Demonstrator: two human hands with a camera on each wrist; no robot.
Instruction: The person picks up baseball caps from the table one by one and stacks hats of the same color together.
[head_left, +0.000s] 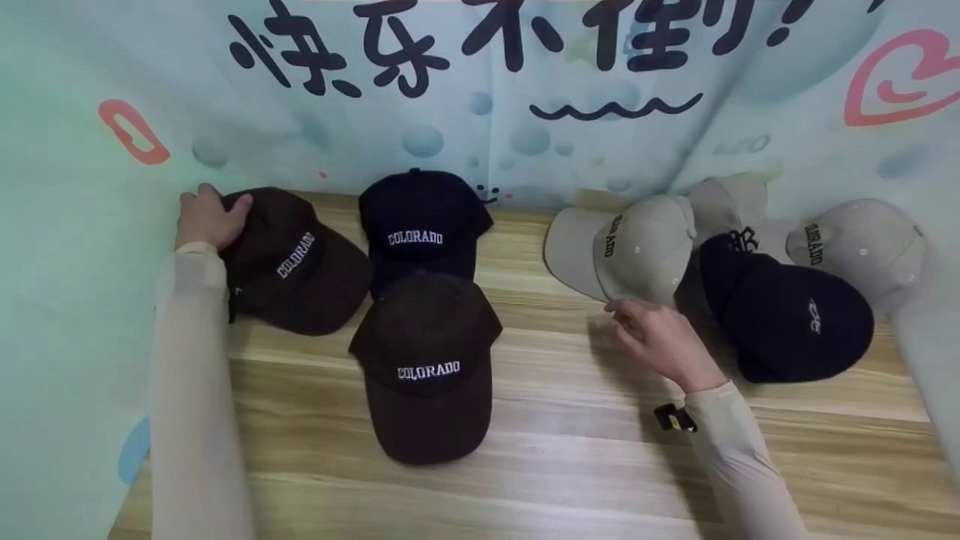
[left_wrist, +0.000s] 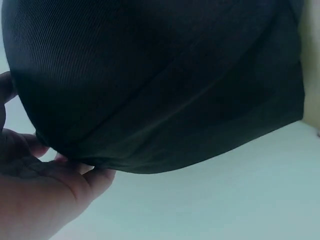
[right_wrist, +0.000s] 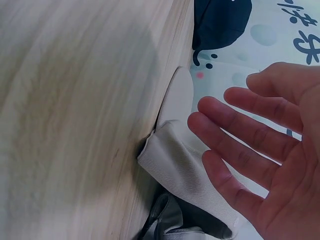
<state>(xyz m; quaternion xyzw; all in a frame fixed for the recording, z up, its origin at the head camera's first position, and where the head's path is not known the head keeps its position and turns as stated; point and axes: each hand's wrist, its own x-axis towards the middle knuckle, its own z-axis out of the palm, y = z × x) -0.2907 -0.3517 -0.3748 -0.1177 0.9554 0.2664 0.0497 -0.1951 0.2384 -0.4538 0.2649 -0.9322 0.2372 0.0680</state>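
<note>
At the far left my left hand [head_left: 213,216] holds a dark brown Colorado cap [head_left: 289,262] by the back of its crown, thumb and fingers spread along the edge. Close up in the left wrist view, that cap [left_wrist: 150,85] looks nearly black and the fingertips are partly hidden behind it. My right hand [head_left: 664,337] hovers over the table beside a beige Colorado cap [head_left: 649,244]. In the right wrist view the right hand [right_wrist: 270,155] has loosely extended fingers with nothing in them, in front of the beige cap [right_wrist: 185,165].
A navy Colorado cap [head_left: 420,217] stands against the back cloth [head_left: 450,112]; another brown Colorado cap [head_left: 427,367] overlaps its brim. At the right, a navy cap [head_left: 802,322] sits before two more beige caps [head_left: 885,247]. All rest on a wood-grain table [head_left: 570,465].
</note>
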